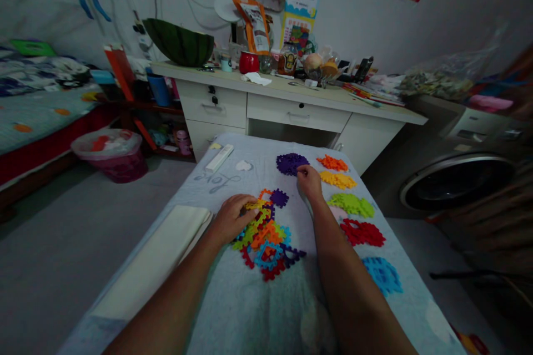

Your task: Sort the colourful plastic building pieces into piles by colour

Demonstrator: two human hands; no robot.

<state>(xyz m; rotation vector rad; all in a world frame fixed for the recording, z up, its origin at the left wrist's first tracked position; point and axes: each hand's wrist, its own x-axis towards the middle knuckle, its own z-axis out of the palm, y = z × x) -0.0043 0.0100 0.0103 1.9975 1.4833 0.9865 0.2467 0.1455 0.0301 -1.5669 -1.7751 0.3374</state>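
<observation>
A mixed heap of colourful plastic pieces with toothed edges (266, 236) lies in the middle of the cloth-covered table. My left hand (236, 217) rests at the heap's left side, thumb and fingers apart, touching the yellow and green pieces. Just beyond the heap lies a purple square piece (279, 198). My right hand (310, 182) is at the right edge of the purple pile (290, 163), its fingers curled together; what they hold, if anything, is hidden. Sorted piles run down the right side: orange (333, 163), yellow (338, 179), green (353, 205), red (363, 232) and blue (382, 275).
At the table's left lie a folded cream cloth (162, 258) and a white remote-like object (219, 158). Behind stands a white desk (291, 111) holding a watermelon piece (179, 43), jars and papers. A washing machine (449, 144) is at right, a pink bin (110, 155) at left.
</observation>
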